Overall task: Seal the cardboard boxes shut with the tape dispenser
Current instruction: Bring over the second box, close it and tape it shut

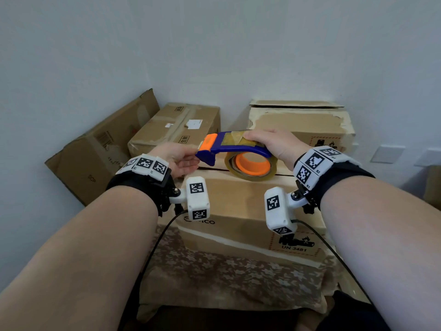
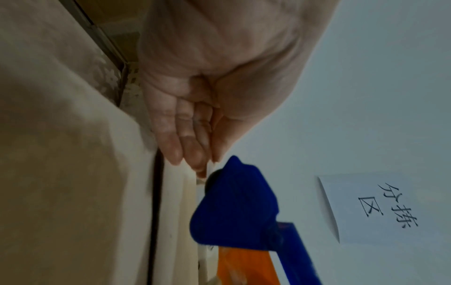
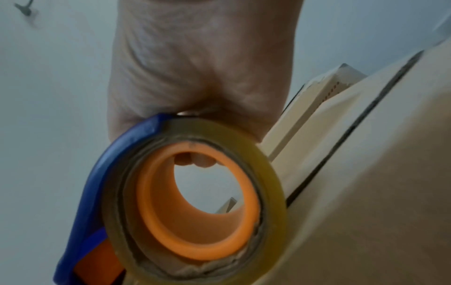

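Note:
My right hand [image 1: 267, 140] grips the blue and orange tape dispenser [image 1: 233, 145] from above and holds it just over the near cardboard box [image 1: 238, 204]. Its clear tape roll [image 1: 248, 164] on an orange core hangs close to the box's top seam [image 1: 284, 174]. In the right wrist view the tape roll [image 3: 195, 202] fills the middle, with my fingertips showing through the core. My left hand [image 1: 188, 158] is at the dispenser's orange front end. In the left wrist view its fingers [image 2: 192, 146] and thumb pinch a thin pale strip, apparently the tape end, at the blue nose [image 2: 234, 208].
The near box stands on a patterned cloth [image 1: 226, 271]. Behind it are a taped box [image 1: 176, 125] at the left and a torn-topped box [image 1: 298, 123] at the right, both by the wall. A flattened carton [image 1: 102, 149] leans at the far left. Wrist-camera cables hang below my arms.

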The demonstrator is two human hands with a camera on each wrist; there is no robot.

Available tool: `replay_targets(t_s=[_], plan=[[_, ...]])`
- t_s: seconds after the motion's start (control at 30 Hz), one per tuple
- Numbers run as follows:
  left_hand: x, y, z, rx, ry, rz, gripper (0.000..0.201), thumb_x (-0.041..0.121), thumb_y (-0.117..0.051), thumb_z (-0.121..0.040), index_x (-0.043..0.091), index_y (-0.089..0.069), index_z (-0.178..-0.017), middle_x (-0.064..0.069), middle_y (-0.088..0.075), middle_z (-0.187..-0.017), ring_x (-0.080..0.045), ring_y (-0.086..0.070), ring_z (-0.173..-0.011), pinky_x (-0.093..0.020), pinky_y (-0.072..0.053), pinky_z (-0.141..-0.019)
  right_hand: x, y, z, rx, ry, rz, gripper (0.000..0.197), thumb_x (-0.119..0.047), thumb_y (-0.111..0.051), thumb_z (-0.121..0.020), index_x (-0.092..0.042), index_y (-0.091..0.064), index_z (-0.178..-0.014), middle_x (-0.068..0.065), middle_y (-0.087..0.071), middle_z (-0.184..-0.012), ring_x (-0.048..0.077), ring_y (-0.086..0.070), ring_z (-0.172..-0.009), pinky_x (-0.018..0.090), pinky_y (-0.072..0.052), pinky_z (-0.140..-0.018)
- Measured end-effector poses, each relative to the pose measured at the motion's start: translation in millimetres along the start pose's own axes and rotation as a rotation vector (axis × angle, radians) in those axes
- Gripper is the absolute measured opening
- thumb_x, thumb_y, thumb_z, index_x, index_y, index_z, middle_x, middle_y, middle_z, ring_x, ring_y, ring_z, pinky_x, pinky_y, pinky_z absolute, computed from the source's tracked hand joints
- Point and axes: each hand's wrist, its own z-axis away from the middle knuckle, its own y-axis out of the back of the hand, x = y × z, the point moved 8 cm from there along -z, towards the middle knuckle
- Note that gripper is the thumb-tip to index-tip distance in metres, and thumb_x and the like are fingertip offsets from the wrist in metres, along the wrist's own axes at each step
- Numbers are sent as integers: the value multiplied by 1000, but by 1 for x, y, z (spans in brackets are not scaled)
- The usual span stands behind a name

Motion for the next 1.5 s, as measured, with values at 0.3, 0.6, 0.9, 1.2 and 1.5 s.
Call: replay_targets(t_s=[0.3, 0.6, 0.9, 1.2, 1.5], plan=[[-9, 31, -5, 60, 6, -11, 20, 7, -54, -95, 6, -56, -76, -1, -60, -42, -12, -56, -64, -26, -50, -70, -18, -23, -10, -54, -1, 196, 46, -46, -61, -86, -5, -68, -103, 9, -65, -80, 21, -59, -75, 30, -44, -72], [-11, 51, -16, 91, -42, -8, 17, 8, -54, -95, 4, -58, -79, -6, -62, -74, -13, -59, -68, -27, -53, -70, -33, -31, -16, -26, 0, 416, 44, -56, -58, -83, -13, -65, -77, 5, -60, -70, 21, -55, -72, 33, -41, -73], [-25, 54, -29, 9, -10, -26, 17, 14, -54, -96, 6, -62, -82, 0, -65, -52, -9, -62, -56, -25, -55, -59, -45, -40, -13, 12, -18, 580, 46, -52, -57, -87, -9, -70, -97, 5, -62, -79, 16, -53, -69, 26, -39, -62], [-29, 56, -34, -162, 20, -24, 22, 16, -46, -100, 2, -62, -107, -9, -70, -88, -19, -65, -82, -34, -54, -73, -51, -51, -13, -4, -77, 666, 45, -46, -55, -90, -4, -68, -101, 14, -63, -92, 20, -52, -77, 28, -38, -62], [-34, 57, -35, -376, 24, 100, 51, 34, -38, -102, 16, -24, -147, -21, -67, -108, -32, -56, -114, -45, -41, -103, -70, -90, -15, -12, -107, 1139, 25, -7, -36, -99, -7, -58, -113, 9, -58, -114, 27, -55, -104, 36, -42, -86]])
